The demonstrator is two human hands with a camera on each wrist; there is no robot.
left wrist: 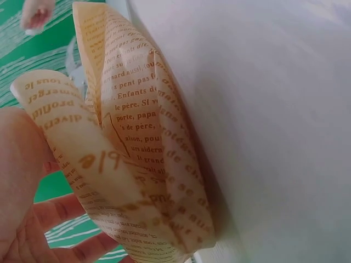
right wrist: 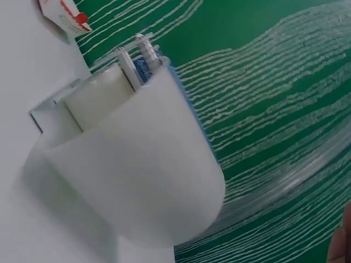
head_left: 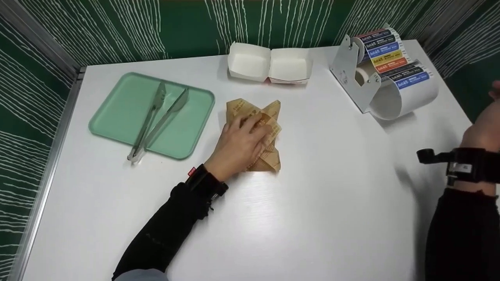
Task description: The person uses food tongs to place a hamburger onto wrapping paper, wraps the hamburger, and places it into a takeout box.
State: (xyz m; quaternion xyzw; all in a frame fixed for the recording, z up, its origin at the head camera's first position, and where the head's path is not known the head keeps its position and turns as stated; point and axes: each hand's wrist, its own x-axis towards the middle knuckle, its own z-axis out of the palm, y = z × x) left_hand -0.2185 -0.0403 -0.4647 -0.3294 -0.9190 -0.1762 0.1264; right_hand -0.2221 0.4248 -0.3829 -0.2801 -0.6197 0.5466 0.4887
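A brown printed paper wrapper, folded with corners sticking out, lies at mid-table. My left hand rests over it, fingers spread and slightly bent across its top. In the left wrist view the wrapper has a raised, curling flap beside the palm, and print runs over its folds. What it wraps is hidden. At the right edge, my right hand is partly cut off beyond the label dispenser. Only its fingertips enter the right wrist view's corner; I cannot tell whether they pinch anything.
A green tray stands at left with metal tongs lying across it, their end over the rim. An open white paper box sits at the back. A strip of coloured labels loops off the dispenser. A green wall lies behind.
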